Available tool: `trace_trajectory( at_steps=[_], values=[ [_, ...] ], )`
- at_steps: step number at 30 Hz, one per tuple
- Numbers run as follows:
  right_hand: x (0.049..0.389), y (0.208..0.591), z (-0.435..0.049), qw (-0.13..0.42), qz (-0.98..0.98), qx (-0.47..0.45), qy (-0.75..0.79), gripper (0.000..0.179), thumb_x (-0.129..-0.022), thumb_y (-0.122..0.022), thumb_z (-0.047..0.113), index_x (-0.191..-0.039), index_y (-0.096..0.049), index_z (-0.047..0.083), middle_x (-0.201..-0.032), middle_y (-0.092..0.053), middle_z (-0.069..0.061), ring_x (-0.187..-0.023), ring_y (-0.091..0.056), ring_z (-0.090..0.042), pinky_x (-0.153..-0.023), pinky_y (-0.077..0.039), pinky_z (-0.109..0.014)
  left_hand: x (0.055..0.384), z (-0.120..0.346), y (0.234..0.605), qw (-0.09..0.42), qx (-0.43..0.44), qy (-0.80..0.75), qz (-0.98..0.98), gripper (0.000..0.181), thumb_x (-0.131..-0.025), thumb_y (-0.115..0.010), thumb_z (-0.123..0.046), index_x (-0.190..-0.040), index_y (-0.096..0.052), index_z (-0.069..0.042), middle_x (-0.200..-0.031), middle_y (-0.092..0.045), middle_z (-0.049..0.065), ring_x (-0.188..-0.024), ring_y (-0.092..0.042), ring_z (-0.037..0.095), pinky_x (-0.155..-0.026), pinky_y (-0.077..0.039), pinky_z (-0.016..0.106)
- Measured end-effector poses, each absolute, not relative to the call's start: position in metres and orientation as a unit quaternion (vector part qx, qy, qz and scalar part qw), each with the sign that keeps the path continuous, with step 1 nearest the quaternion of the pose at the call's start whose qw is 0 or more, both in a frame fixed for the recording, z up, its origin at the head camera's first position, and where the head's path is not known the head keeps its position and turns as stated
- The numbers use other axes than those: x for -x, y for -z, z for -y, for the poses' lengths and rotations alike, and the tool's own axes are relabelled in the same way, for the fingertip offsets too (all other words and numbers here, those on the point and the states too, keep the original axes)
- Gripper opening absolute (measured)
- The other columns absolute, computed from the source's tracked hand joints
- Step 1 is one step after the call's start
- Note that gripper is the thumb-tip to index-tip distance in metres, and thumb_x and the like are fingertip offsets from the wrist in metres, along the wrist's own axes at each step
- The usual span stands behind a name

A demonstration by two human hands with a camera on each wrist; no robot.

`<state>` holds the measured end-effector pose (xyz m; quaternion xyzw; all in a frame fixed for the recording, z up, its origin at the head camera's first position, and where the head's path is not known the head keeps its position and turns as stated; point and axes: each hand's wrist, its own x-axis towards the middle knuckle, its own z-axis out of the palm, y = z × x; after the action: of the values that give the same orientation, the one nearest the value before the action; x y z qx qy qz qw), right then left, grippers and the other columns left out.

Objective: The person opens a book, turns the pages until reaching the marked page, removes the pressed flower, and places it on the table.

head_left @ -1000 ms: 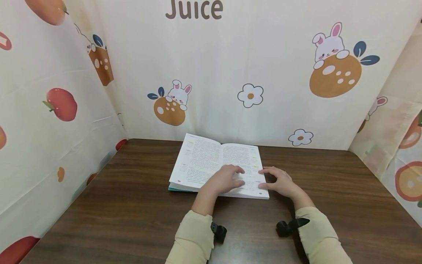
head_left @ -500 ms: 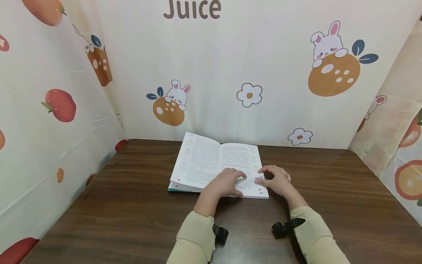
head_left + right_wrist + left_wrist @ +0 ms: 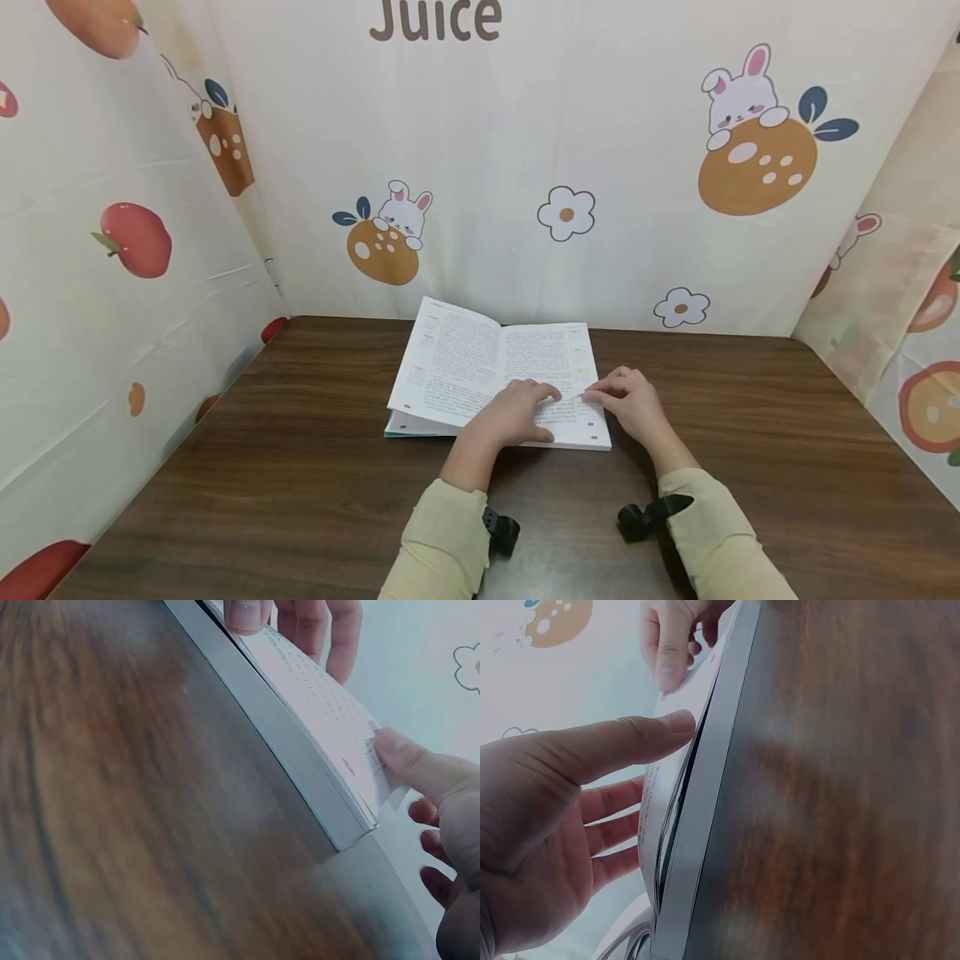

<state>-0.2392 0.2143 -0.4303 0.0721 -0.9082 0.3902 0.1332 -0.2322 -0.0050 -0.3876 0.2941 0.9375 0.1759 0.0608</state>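
Note:
An open book (image 3: 465, 358) with printed pages lies near the back of the table, its teal cover edge peeking out at lower left. My left hand (image 3: 512, 414) rests on the right-hand page, fingers spread. In the left wrist view its thumb (image 3: 649, 739) lies along the near edge of the pages, the other fingers reaching over the paper. At the book's right side, my right hand (image 3: 628, 404) pinches the page (image 3: 311, 694) near its outer edge. In the right wrist view the right thumb (image 3: 405, 754) presses on the paper, which bows up slightly above the thick page block.
The brown wooden table (image 3: 285, 500) extends around the book on both sides and in front. A white curtain (image 3: 487, 142) with fruit, rabbit and flower prints stands right behind it and on both sides. Black wrist cameras (image 3: 501, 532) sit on the sleeves.
My right hand has moved a little left and inward over the page edge, its thumb and finger closing together on the paper. The left hand's thumb has slid down to the book's near edge.

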Motion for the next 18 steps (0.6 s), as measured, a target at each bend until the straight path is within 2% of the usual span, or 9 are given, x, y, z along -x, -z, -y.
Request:
trace_trajectory(
  at_steps=[2,5,12,15,18],
  values=[
    [0.2394,0.4295,-0.2141,0.128,0.906,-0.070,-0.397,0.020,-0.078,-0.073,0.030,-0.085,-0.074,0.011,-0.084,-0.061,-0.001,-0.084,-0.047,-0.021,-0.070,-0.037,-0.035,0.2317,0.0052,0.3871,0.055,-0.296,-0.176,-0.937,0.054,-0.075,-0.077,-0.030,-0.124,-0.055,-0.021,-0.125,-0.053,0.001,-0.117,-0.045,0.019,-0.097,-0.036,0.032],
    [0.2393,0.4291,-0.2142,0.123,0.904,-0.064,-0.404,0.022,-0.079,-0.072,0.032,-0.087,-0.075,0.012,-0.083,-0.065,0.001,-0.081,-0.049,-0.019,-0.068,-0.038,-0.033,0.2310,0.0051,0.3867,0.050,-0.296,-0.174,-0.938,0.055,-0.075,-0.077,-0.030,-0.124,-0.055,-0.021,-0.124,-0.053,0.001,-0.116,-0.045,0.019,-0.096,-0.036,0.031],
    [0.2402,0.4297,-0.2146,0.101,0.878,-0.015,-0.468,0.038,-0.083,-0.066,0.040,-0.100,-0.071,0.006,-0.099,-0.066,-0.009,-0.083,-0.051,-0.020,-0.069,-0.040,-0.031,0.2315,0.0047,0.3879,0.054,-0.289,-0.181,-0.939,0.056,-0.075,-0.077,-0.031,-0.125,-0.054,-0.022,-0.124,-0.053,0.000,-0.115,-0.045,0.018,-0.096,-0.036,0.032],
    [0.2398,0.4284,-0.2146,0.071,0.847,0.002,-0.526,0.048,-0.085,-0.061,0.047,-0.109,-0.067,0.005,-0.098,-0.063,-0.009,-0.080,-0.051,-0.018,-0.066,-0.042,-0.028,0.2322,0.0044,0.3885,0.058,-0.287,-0.186,-0.938,0.058,-0.074,-0.077,-0.034,-0.126,-0.054,-0.023,-0.125,-0.052,0.000,-0.115,-0.045,0.018,-0.096,-0.036,0.033],
    [0.2378,0.4254,-0.2146,0.028,0.788,-0.028,-0.615,0.050,-0.090,-0.054,0.045,-0.117,-0.061,0.004,-0.094,-0.062,-0.002,-0.078,-0.055,-0.014,-0.065,-0.045,-0.027,0.2327,0.0047,0.3889,0.061,-0.290,-0.187,-0.937,0.060,-0.074,-0.077,-0.038,-0.127,-0.053,-0.023,-0.125,-0.052,-0.001,-0.114,-0.045,0.018,-0.094,-0.037,0.033]
  ],
)
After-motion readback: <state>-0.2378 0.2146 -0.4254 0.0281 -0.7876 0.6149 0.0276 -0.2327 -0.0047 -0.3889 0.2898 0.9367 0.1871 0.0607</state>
